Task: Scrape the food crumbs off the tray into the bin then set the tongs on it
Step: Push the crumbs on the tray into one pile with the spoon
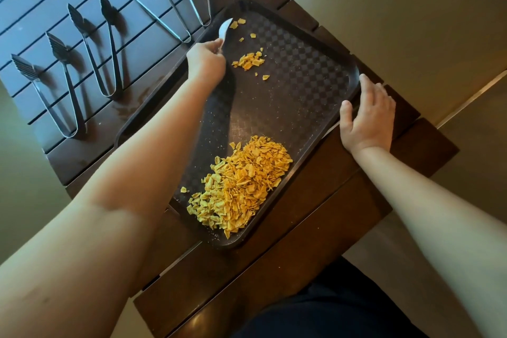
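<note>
A dark checkered tray point(301, 85) lies askew on a dark slatted wooden table. A big heap of orange-yellow crumbs point(241, 184) sits at its near end. A smaller cluster point(248, 60) and a few stray flakes lie near the far end. My left hand point(205, 60) grips a metal spoon point(225, 29), whose bowl touches the tray's far corner beside the stray flakes. My right hand point(367, 115) rests on the tray's right rim with the fingers spread. Several metal tongs point(107, 46) lie side by side on the table left of the tray. No bin is in view.
The table's bare slats point(315, 228) run between the tray and my body. Thin straight tongs point(175, 0) lie at the far edge, touching the tray's far corner. Beige floor point(397, 22) surrounds the table on the right and far side.
</note>
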Motion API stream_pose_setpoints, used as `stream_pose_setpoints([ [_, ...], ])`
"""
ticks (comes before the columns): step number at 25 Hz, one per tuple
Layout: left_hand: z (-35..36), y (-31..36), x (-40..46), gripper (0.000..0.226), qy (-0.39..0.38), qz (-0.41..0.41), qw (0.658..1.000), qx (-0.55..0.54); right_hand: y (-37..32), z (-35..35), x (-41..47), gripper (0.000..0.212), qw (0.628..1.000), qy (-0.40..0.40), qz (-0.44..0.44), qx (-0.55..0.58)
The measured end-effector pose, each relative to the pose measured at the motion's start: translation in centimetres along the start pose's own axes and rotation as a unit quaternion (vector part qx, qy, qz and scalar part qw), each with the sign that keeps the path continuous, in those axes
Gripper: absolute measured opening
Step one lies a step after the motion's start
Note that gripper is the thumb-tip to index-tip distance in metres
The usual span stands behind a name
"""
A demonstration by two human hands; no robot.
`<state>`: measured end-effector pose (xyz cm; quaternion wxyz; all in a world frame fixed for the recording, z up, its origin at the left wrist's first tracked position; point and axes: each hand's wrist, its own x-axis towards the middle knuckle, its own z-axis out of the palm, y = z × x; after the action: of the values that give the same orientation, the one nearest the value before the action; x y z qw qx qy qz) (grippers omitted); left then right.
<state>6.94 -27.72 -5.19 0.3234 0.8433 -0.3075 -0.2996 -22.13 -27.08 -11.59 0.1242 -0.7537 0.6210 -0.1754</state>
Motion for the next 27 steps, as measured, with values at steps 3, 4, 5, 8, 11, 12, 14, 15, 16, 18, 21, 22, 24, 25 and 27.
stream_pose_setpoints([
  [3, 0.6, 0.9, -0.2, 0.033, -0.057, 0.018, 0.998, 0.028, 0.0, 0.0, 0.0, 0.057, 1.0, 0.001, 0.0, -0.002],
  [4, 0.6, 1.0, -0.5, 0.032, -0.073, 0.023, 0.996, 0.035, -0.1, -0.1, 0.0, 0.058, 1.0, 0.001, 0.001, 0.0],
  [5, 0.5, 0.9, -1.0, 0.032, -0.09, 0.024, 0.995, 0.043, -0.2, -0.1, 0.0, 0.058, 1.0, 0.0, 0.002, 0.001],
  [8, -0.4, -0.6, -2.0, 0.027, -0.109, 0.032, 0.992, 0.049, -0.2, 0.0, -0.1, 0.058, 1.0, 0.002, 0.0, -0.004],
  [11, -1.4, -1.8, -1.9, 0.024, -0.019, 0.005, 1.0, -0.021, -0.1, 0.0, -0.1, 0.058, 1.0, 0.001, -0.001, -0.005],
  [12, -1.5, -2.0, -1.6, 0.027, 0.005, -0.005, 1.0, -0.018, -0.1, 0.0, -0.1, 0.058, 1.0, 0.001, -0.002, -0.007],
  [14, -1.2, -2.0, -1.4, 0.03, -0.003, -0.004, 1.0, 0.01, 0.0, 0.0, -0.1, 0.058, 1.0, 0.0, -0.003, -0.009],
  [15, -0.8, -1.8, -1.6, 0.029, -0.022, 0.007, 1.0, 0.021, 0.0, 0.0, 0.0, 0.058, 1.0, -0.001, -0.003, -0.009],
  [16, -0.5, -1.5, -2.0, 0.028, -0.047, 0.016, 0.998, 0.031, 0.0, 0.1, 0.0, 0.058, 1.0, -0.001, -0.003, -0.009],
  [18, -0.2, -1.2, -2.8, 0.026, -0.091, 0.029, 0.994, 0.055, -0.1, 0.1, -0.1, 0.057, 1.0, 0.002, -0.003, -0.009],
  [21, 0.2, -0.9, -2.8, 0.024, -0.076, 0.055, 0.995, 0.018, 0.0, 0.1, 0.0, 0.057, 1.0, 0.006, -0.003, -0.007],
  [22, 0.3, -0.6, -2.3, 0.025, -0.055, 0.058, 0.997, 0.0, 0.0, 0.1, 0.0, 0.057, 1.0, 0.006, -0.002, -0.007],
  [24, 0.6, 0.2, -1.4, 0.028, -0.038, 0.05, 0.998, 0.008, 0.0, 0.1, 0.0, 0.057, 1.0, 0.007, -0.001, -0.008],
  [25, 1.0, 0.7, -1.1, 0.028, -0.049, 0.048, 0.997, 0.024, 0.1, 0.1, 0.0, 0.057, 1.0, 0.007, -0.001, -0.008],
  [27, 1.8, 1.5, -1.1, 0.027, -0.091, 0.06, 0.993, 0.052, 0.1, 0.1, 0.0, 0.057, 1.0, 0.005, -0.002, -0.009],
])
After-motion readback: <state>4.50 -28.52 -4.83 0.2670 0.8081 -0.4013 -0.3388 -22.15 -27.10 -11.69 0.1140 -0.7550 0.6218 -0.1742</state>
